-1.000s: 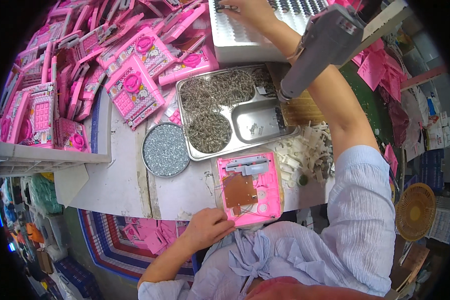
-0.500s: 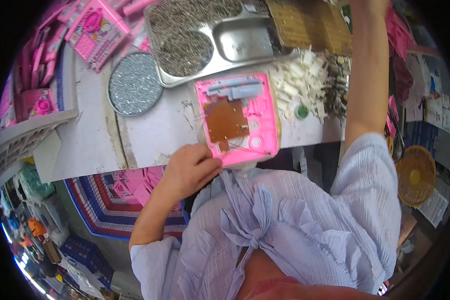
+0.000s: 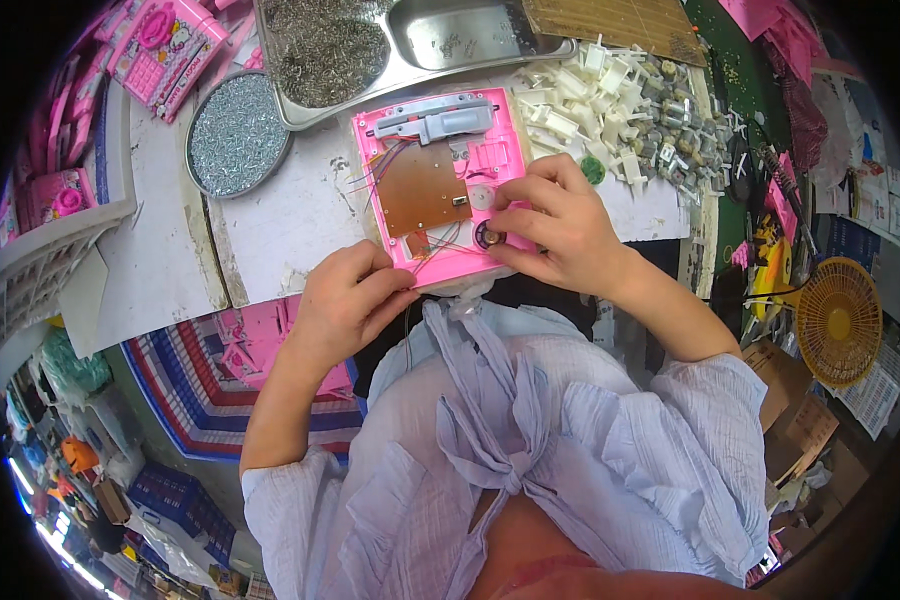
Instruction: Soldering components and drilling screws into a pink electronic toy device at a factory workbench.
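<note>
A pink plastic toy housing (image 3: 460, 266) lies with its inside up in front of me. In it are a brown circuit board (image 3: 422, 190), a grey plastic mechanism (image 3: 435, 122) along the far edge and several thin wires. My right hand (image 3: 565, 225) has its fingers closed on a small round speaker (image 3: 488, 235), set at a round spot in the near right part of the housing. At the near left corner, my left hand (image 3: 355, 295) pinches the housing's edge, with thin wires hanging below the fingertips.
Farther off stand a metal tray (image 3: 330, 95) of small metal parts and a round dish (image 3: 238, 135) of screws. White plastic pieces (image 3: 580, 105) and small motors (image 3: 675, 135) are heaped at right. Finished-looking pink toys (image 3: 170, 50) are piled far left; a basket (image 3: 195, 400) sits below the table.
My right hand has come back from the far right to the housing and now has the speaker in its fingers. My left hand stays at the near left corner. Everything appears shifted as my head moved.
</note>
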`<move>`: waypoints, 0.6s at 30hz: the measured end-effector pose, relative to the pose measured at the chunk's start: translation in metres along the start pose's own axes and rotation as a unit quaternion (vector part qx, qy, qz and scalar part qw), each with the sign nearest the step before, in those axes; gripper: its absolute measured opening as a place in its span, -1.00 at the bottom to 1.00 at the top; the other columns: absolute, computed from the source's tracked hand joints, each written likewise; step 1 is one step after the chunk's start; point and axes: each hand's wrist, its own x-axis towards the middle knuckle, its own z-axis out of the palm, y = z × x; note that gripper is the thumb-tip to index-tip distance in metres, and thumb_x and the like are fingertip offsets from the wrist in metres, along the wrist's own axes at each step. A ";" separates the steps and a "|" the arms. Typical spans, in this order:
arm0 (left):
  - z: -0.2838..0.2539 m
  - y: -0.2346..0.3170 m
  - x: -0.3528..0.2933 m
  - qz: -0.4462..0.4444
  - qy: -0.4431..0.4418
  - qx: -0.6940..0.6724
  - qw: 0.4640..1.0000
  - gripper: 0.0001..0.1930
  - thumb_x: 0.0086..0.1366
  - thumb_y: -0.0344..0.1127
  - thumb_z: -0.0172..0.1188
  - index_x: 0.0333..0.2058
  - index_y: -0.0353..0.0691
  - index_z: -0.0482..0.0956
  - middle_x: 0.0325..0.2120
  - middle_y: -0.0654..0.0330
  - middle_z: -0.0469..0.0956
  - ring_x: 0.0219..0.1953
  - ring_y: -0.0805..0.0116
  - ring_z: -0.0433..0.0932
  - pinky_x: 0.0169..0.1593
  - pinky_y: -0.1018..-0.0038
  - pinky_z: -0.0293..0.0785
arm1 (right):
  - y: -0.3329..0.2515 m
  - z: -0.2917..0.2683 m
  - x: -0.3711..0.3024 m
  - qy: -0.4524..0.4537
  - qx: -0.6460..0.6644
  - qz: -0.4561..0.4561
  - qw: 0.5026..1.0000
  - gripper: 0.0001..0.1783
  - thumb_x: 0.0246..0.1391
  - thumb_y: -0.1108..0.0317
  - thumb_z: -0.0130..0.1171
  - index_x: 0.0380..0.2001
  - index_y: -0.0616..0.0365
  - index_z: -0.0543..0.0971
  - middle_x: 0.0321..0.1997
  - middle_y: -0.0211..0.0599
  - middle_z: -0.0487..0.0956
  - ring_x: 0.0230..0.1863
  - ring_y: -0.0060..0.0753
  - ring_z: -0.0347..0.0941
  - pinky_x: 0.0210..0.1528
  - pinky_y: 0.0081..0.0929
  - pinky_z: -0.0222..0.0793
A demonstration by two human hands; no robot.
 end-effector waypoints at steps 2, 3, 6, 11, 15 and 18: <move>0.000 0.000 0.001 0.004 -0.003 0.003 1.000 -0.80 0.08 -0.36 0.47 -0.33 -0.17 0.65 -0.46 0.19 0.48 -0.45 0.16 0.52 -0.40 0.28 0.43 | 0.003 0.000 0.002 -0.005 0.003 -0.008 1.000 -0.69 -0.22 0.37 0.53 -0.33 0.03 0.66 -0.11 -0.37 0.63 -0.07 -0.11 0.43 0.00 -0.25 0.40; 0.000 0.001 0.002 0.006 -0.006 0.003 1.000 -0.80 0.08 -0.36 0.47 -0.32 -0.17 0.64 -0.46 0.19 0.48 -0.44 0.16 0.52 -0.39 0.28 0.43 | 0.004 0.000 0.003 -0.007 0.002 -0.011 1.000 -0.69 -0.22 0.35 0.54 -0.34 0.03 0.65 -0.11 -0.38 0.63 -0.06 -0.10 0.43 0.01 -0.25 0.40; -0.007 0.002 0.005 0.020 -0.022 0.010 0.999 -0.79 0.07 -0.37 0.46 -0.31 -0.17 0.64 -0.46 0.18 0.48 -0.44 0.16 0.52 -0.39 0.28 0.43 | 0.005 -0.001 0.005 -0.015 0.021 -0.021 0.999 -0.70 -0.22 0.35 0.54 -0.36 0.05 0.65 -0.10 -0.40 0.63 -0.05 -0.10 0.43 0.02 -0.25 0.40; -0.008 0.006 0.004 0.014 -0.036 0.029 0.999 -0.79 0.07 -0.37 0.45 -0.31 -0.17 0.63 -0.46 0.17 0.46 -0.43 0.15 0.52 -0.38 0.27 0.44 | 0.036 -0.037 0.016 -0.012 0.070 0.058 0.996 -0.76 -0.04 0.27 0.42 -0.28 0.08 0.69 -0.15 -0.36 0.64 -0.09 -0.19 0.47 0.01 -0.19 0.38; -0.016 0.013 0.013 0.005 -0.077 0.047 0.996 -0.75 0.06 -0.38 0.47 -0.28 -0.18 0.62 -0.44 0.15 0.47 -0.41 0.14 0.53 -0.36 0.26 0.45 | 0.057 -0.050 0.025 -0.050 -0.293 0.135 0.945 -0.83 -0.03 0.26 0.35 -0.36 0.04 0.68 -0.32 -0.32 0.59 -0.14 -0.17 0.48 -0.09 -0.15 0.33; -0.030 0.026 0.028 -0.016 -0.131 0.047 0.990 -0.78 0.10 -0.38 0.44 -0.29 -0.21 0.62 -0.43 0.12 0.50 -0.40 0.12 0.55 -0.34 0.28 0.47 | 0.061 -0.043 0.029 -0.058 -0.297 0.129 0.944 -0.87 -0.03 0.28 0.34 -0.42 0.05 0.65 -0.34 -0.31 0.59 -0.15 -0.17 0.49 -0.11 -0.15 0.32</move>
